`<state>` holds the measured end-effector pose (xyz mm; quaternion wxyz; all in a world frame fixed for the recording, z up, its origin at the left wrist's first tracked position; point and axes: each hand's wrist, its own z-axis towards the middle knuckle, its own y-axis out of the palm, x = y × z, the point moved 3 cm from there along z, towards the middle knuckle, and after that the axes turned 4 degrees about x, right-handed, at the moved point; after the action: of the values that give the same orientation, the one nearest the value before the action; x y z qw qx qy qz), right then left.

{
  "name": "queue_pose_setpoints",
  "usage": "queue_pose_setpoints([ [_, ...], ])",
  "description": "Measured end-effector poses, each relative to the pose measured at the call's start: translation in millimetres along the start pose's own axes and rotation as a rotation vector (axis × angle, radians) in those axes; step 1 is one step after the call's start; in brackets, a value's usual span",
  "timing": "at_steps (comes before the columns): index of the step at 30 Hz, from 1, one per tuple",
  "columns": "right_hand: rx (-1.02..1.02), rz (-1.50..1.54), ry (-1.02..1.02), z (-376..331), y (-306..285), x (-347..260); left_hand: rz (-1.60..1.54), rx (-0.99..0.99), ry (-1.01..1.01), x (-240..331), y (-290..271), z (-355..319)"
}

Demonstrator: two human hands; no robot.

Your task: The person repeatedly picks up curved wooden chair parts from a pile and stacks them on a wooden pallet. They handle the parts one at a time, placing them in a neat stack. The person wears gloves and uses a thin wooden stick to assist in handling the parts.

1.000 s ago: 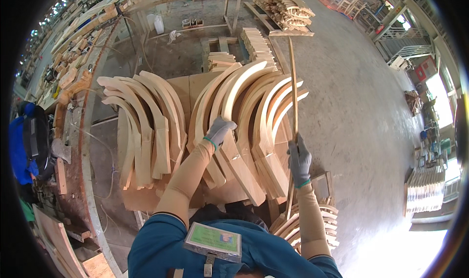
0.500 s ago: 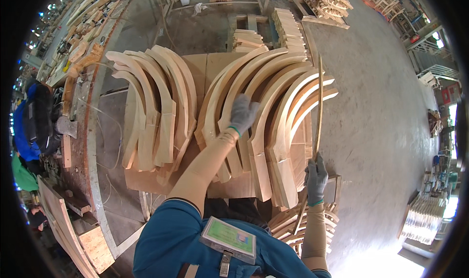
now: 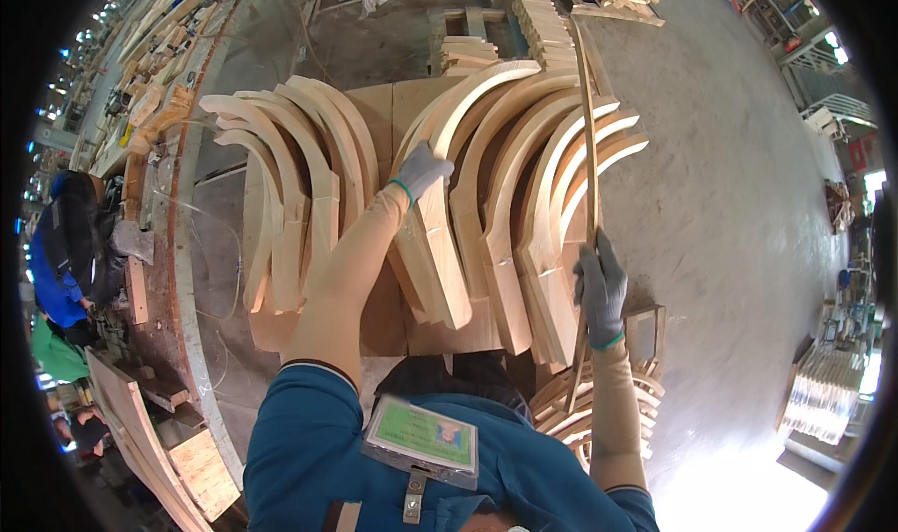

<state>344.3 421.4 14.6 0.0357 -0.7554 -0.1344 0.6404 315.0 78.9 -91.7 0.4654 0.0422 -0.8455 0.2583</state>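
Observation:
Curved wooden pieces stand side by side in two groups in front of me. My left hand (image 3: pixel 423 172), in a grey glove, is closed on the upper part of a curved wooden piece (image 3: pixel 441 261) at the left side of the right-hand group; its thumb side is partly hidden. My right hand (image 3: pixel 601 284), also gloved, grips a long thin wooden strip (image 3: pixel 590 139) that runs upright along the right end of that group. Nearest the strip are several other curved pieces (image 3: pixel 547 298). The left-hand group (image 3: pixel 323 204) stands apart from both hands.
Brown cardboard (image 3: pixel 374 331) lies under the pieces. More curved pieces (image 3: pixel 599 410) are stacked low beside my right forearm. Short wooden blocks (image 3: pixel 545 31) stand in rows at the far side. A cluttered workbench (image 3: pixel 150 130) is at the left, with a person in blue (image 3: pixel 61 261) beyond it.
My left hand has moved left and closed on a curved piece, which now leans differently, apart from its right neighbours. My right hand has moved farther from me, and the strip's far end has shifted left.

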Motion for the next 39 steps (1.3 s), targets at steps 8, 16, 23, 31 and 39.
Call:
queue_pose_setpoints([
  [8,0.012,0.266,-0.162,-30.3,63.4,-74.2,-0.43,-0.054,0.09,29.0,-62.3,-89.8],
  [16,-0.01,0.119,-0.312,-58.7,94.1,-91.2,-0.574,0.102,0.256,34.6,-103.9,-152.5],
  [23,-0.012,0.088,-0.354,-76.0,111.3,-91.3,-0.606,0.118,0.265,22.1,-117.7,-175.3],
  [31,0.098,-0.22,-0.536,-76.5,107.8,-75.4,-0.621,0.187,0.261,26.9,-109.2,-202.1],
  [39,0.181,-0.391,-0.757,-94.6,96.1,-80.4,-0.686,0.21,0.387,8.1,-91.8,-199.8],
])
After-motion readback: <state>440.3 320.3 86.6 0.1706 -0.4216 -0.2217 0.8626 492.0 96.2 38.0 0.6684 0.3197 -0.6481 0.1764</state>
